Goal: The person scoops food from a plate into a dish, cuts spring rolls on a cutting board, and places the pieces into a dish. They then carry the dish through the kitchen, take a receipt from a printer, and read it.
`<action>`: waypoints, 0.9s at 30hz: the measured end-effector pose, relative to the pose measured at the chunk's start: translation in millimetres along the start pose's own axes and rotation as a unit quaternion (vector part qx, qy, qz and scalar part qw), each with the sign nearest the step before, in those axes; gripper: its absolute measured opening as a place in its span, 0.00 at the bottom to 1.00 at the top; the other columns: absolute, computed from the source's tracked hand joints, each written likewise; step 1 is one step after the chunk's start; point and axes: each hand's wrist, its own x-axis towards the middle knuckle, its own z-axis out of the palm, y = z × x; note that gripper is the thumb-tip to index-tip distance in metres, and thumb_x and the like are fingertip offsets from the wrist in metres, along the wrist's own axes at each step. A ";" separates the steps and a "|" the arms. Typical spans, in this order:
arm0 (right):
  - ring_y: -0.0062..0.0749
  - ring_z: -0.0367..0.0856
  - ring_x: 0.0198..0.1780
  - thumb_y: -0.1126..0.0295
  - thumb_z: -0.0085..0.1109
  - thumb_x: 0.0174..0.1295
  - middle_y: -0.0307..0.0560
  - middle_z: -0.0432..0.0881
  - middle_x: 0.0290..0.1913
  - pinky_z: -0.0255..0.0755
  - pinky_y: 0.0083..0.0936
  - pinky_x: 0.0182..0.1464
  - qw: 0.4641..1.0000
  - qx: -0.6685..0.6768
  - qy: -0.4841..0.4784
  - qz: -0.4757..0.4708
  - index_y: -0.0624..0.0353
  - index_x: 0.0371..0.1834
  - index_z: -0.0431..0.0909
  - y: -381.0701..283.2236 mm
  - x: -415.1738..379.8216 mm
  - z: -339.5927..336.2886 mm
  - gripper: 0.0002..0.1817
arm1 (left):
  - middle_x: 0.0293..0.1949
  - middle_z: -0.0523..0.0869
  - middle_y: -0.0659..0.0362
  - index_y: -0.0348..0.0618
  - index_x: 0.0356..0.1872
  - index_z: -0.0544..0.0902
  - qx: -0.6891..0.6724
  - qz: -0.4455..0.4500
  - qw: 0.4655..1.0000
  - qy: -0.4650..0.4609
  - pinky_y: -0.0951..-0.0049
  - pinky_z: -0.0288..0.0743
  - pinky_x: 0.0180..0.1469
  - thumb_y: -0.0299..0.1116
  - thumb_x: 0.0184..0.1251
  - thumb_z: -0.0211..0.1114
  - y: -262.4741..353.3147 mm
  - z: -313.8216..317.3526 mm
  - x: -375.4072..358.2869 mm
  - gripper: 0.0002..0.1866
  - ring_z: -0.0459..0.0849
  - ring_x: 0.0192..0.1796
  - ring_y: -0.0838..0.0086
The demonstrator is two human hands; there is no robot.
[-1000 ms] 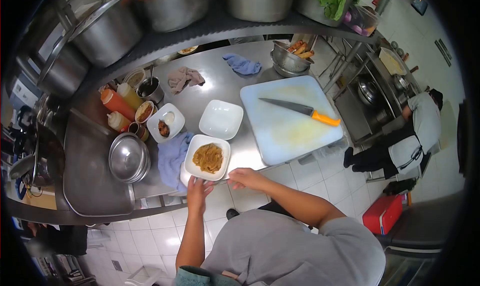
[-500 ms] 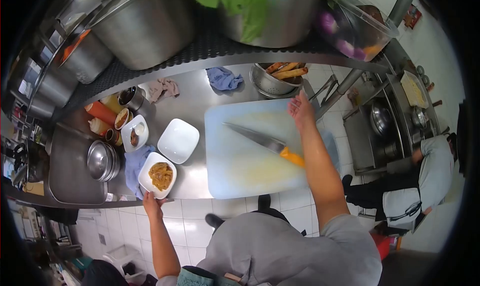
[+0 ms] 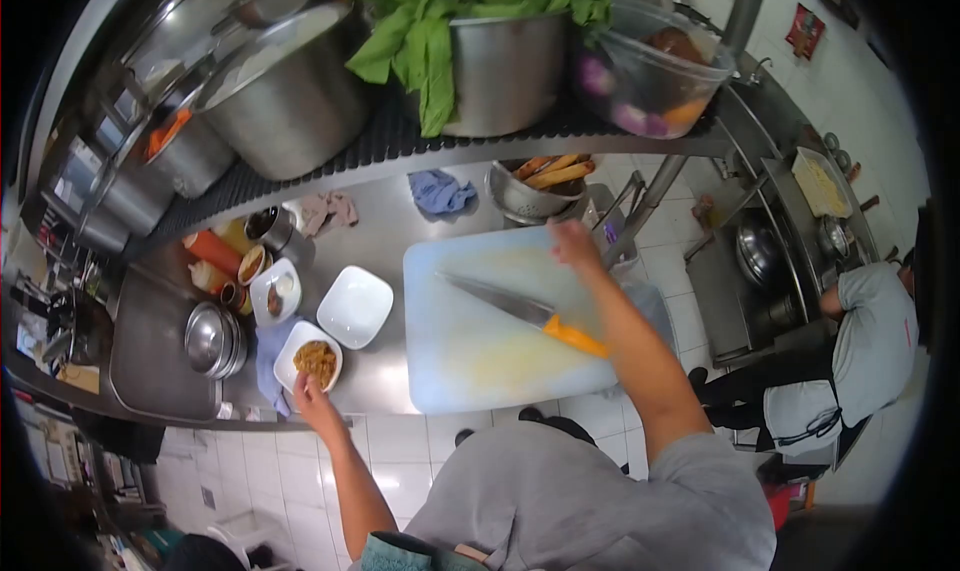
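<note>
My left hand [image 3: 316,407] reaches over the front rim of a white square bowl [image 3: 285,367] with brown, strip-like food [image 3: 318,357] in it. Its fingers are stretched out, and the fingertips are at the edge of the food; whether they touch it is hard to tell. My right hand [image 3: 577,247] is over the far right corner of a pale cutting board [image 3: 450,363], near a metal colander [image 3: 535,198] of long browned pieces. Motion smears its fingers. A knife with a yellow handle [image 3: 575,336] lies on the board, apart from both hands.
A second white bowl [image 3: 355,307] and a small-portioned dish [image 3: 275,291] stand left of the board. Metal bowls [image 3: 210,339] are stacked farther left. Overhead, a shelf [image 3: 400,154] carries large pots and leafy greens [image 3: 435,71]. A co-worker [image 3: 870,321] is at the right.
My left hand has gone from the bowl's outer rim to over its food. My right hand has shifted slightly left and is blurred. The view has tilted up, showing more of the shelf.
</note>
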 end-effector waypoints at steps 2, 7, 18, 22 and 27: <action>0.36 0.80 0.34 0.56 0.59 0.55 0.47 0.79 0.27 0.73 0.32 0.40 0.971 -0.200 -0.028 -0.129 0.59 0.37 0.74 39.7 -37.0 5.3 0.17 | 0.51 0.77 0.57 0.40 0.57 0.71 -0.049 0.012 0.993 -0.105 0.73 0.71 0.45 0.40 0.67 0.54 42.9 52.4 -9.1 0.21 0.77 0.48 0.73; 0.47 0.70 0.53 0.60 0.63 0.49 0.49 0.72 0.49 0.68 0.36 0.52 0.913 -0.356 -0.008 -0.198 0.56 0.48 0.73 65.5 -150.7 -7.3 0.23 | 0.52 0.76 0.57 0.41 0.59 0.69 -0.061 0.024 0.926 -0.373 0.73 0.73 0.38 0.44 0.65 0.58 130.1 207.9 -21.8 0.26 0.81 0.40 0.72; 0.43 0.79 0.43 0.64 0.55 0.55 0.54 0.78 0.43 0.72 0.36 0.46 0.955 -0.198 -0.111 -0.192 0.55 0.54 0.69 73.9 -182.6 -65.5 0.22 | 0.42 0.73 0.42 0.40 0.56 0.58 -0.030 -0.177 0.916 -0.359 0.66 0.78 0.19 0.44 0.59 0.63 156.4 425.6 -32.4 0.31 0.81 0.24 0.58; 0.26 0.78 0.29 0.62 0.57 0.57 0.45 0.81 0.37 0.72 0.24 0.33 0.982 -0.051 -0.182 -0.008 0.54 0.57 0.71 80.8 -211.2 -128.0 0.23 | 0.38 0.77 0.41 0.43 0.61 0.55 -0.060 -0.171 0.906 -0.382 0.66 0.79 0.16 0.32 0.62 0.51 141.6 439.0 -33.0 0.26 0.81 0.18 0.59; 0.12 0.68 0.19 0.67 0.57 0.59 0.37 0.80 0.34 0.62 0.12 0.18 0.982 0.050 -0.150 0.105 0.56 0.59 0.70 112.6 -237.6 -183.3 0.23 | 0.32 0.79 0.49 0.40 0.53 0.67 -0.118 -0.063 0.920 -0.368 0.68 0.80 0.16 0.28 0.62 0.49 140.9 422.5 -36.5 0.17 0.80 0.19 0.64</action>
